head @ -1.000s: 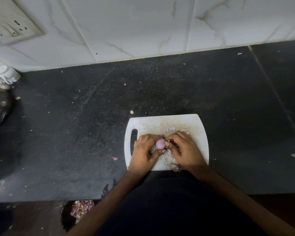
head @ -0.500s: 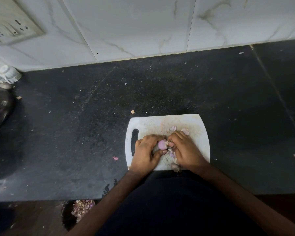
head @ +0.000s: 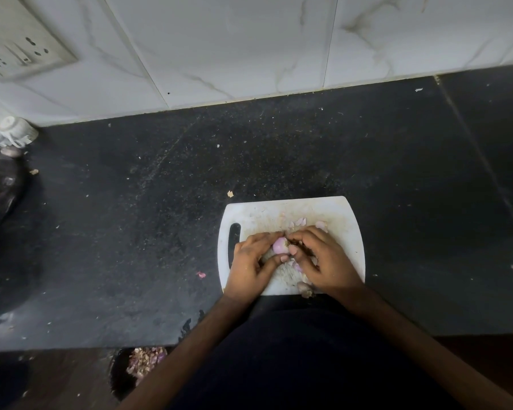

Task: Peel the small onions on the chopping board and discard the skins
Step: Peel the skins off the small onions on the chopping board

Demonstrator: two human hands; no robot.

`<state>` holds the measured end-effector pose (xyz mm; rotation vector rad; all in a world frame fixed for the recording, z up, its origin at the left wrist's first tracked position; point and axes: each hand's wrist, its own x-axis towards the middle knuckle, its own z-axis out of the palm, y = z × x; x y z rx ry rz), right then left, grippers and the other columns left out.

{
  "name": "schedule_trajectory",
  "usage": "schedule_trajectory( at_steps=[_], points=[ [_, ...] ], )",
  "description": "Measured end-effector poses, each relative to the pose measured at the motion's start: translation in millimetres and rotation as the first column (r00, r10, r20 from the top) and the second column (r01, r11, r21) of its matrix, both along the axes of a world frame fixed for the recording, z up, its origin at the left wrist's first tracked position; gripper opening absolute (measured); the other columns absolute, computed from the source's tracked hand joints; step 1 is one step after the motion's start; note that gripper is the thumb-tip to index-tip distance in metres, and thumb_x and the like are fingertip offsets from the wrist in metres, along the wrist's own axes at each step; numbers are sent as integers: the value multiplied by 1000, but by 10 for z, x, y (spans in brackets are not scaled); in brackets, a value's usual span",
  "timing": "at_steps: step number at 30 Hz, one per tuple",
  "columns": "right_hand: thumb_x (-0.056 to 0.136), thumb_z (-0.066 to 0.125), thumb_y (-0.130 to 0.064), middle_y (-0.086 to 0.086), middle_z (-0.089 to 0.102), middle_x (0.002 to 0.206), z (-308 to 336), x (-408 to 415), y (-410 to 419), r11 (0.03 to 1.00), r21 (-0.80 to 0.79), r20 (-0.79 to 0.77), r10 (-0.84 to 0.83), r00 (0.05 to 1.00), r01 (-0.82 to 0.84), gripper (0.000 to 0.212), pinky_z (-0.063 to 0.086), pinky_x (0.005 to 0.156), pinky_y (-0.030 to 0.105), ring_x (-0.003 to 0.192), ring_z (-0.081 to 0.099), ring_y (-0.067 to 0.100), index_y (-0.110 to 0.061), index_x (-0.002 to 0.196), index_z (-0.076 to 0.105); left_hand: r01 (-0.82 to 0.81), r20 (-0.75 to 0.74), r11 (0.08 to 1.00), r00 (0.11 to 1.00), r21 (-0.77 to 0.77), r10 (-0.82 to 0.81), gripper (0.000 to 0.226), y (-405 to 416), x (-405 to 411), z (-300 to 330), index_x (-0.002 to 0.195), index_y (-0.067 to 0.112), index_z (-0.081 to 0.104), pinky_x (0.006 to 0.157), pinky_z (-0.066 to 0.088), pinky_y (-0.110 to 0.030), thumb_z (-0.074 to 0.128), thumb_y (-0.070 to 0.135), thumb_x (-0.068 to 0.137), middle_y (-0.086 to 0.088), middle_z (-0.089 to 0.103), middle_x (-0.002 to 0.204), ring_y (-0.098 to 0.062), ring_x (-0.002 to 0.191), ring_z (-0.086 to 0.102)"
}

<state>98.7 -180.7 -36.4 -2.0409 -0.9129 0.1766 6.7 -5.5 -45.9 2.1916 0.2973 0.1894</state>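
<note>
I'm looking down on a dark speckled stone counter (head: 160,232) w/ crumbs and bits of skin scattered over it. White marble-look wall tiles (head: 234,48) run along the back, and a switch/socket plate (head: 21,51) sits top left. At the left edge there's a dark rounded object I can't identify, plus something white behind it. Below the counter edge, a dark container w/ onion skins (head: 144,361) in it.

The white chopping board (head: 347,220) lies near the front edge of the counter, handle slot to the left. Loose skin pieces (head: 301,221) sit on its far half.

Both forearms come in from the bottom, hands meeting over the board's middle. Left hand (head: 251,261) is curled, thumb and fingers clamped on a small pink onion (head: 280,245). Right hand (head: 328,261) is bent in just beside it, fingertips pinched together at the onion's top; what exactly they nip is too small to tell. Another small piece (head: 306,290) lies at the board's near edge.

No readable writing anywhere.
</note>
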Motion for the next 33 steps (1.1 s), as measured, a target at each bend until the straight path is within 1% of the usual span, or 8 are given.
schedule_trajectory(
  at_steps=[4, 9, 14, 21, 23, 26, 30, 33],
  points=[
    [96, 67, -13, -9, 63, 102, -25, 16, -1, 999, 26, 21, -30, 999, 30, 10, 45, 88, 19, 99, 56, 4, -13, 105, 68, 17, -4, 1000, 1000, -9, -17, 44, 7, 10, -37, 134, 40, 66, 110, 42, -51, 70, 51, 91, 18, 68, 128, -7, 129, 56],
    [96, 61, -18, -10, 61, 94, -81, 31, 22, 999, -19, 1, -49, 999, 49, 5, 39, 82, 19, 90, 49, 1, -14, 96, 63, 14, 5, 1000, 1000, 18, -14, 43, 1, 11, -31, 130, 35, 69, 110, 41, -50, 71, 50, 90, 19, 68, 127, -4, 128, 55],
    [93, 48, -17, -6, 60, 92, -96, 55, 48, 993, -111, 51, 29, 998, -23, 11, 44, 82, 30, 89, 50, 10, -16, 93, 59, 33, 43, 998, 998, 54, -36, 41, -19, 2, 5, 128, 32, 68, 104, 41, -43, 78, 43, 90, 20, 66, 117, -4, 119, 55],
    [104, 47, -27, -9, 60, 84, -64, 131, -39, 990, 83, -199, -98, 975, 116, 14, 49, 71, 30, 77, 58, 10, -18, 96, 56, 32, 85, 999, 996, 35, -35, 38, 1, 20, 2, 117, 26, 68, 98, 46, -45, 85, 25, 83, 17, 66, 115, -10, 113, 57],
    [102, 54, -23, -9, 62, 92, -73, 107, -22, 998, 43, -149, -38, 988, 45, 6, 48, 78, 30, 87, 59, 11, -20, 103, 59, 16, 95, 1000, 995, 20, -18, 40, -15, 17, 14, 111, 28, 67, 96, 47, -46, 88, 22, 78, 19, 65, 111, -11, 110, 57],
    [99, 59, -33, -12, 64, 110, -120, 44, 39, 994, -101, 4, 49, 999, -49, 19, 45, 90, 32, 106, 58, 9, -24, 116, 61, 10, 123, 1000, 992, 8, -11, 37, -22, 22, 29, 110, 27, 68, 94, 49, -47, 89, 27, 79, 21, 64, 110, -12, 108, 58],
    [96, 64, -17, -12, 60, 99, -103, 78, 41, 997, -71, 5, 16, 1000, -15, 6, 42, 83, 27, 95, 54, 8, -21, 100, 66, -32, 140, 992, 989, -123, 49, 44, -33, -11, 31, 117, 17, 67, 92, 55, -44, 90, 23, 80, 12, 66, 113, -16, 109, 65],
    [96, 64, -16, -10, 59, 100, -129, 79, 32, 994, -103, 45, 33, 998, -28, 7, 42, 85, 29, 95, 53, 12, -21, 100, 67, -82, 100, 972, 989, -218, 106, 53, -41, -35, 22, 122, 12, 60, 96, 56, -38, 91, 18, 79, 5, 67, 114, -16, 111, 66]
  ],
)
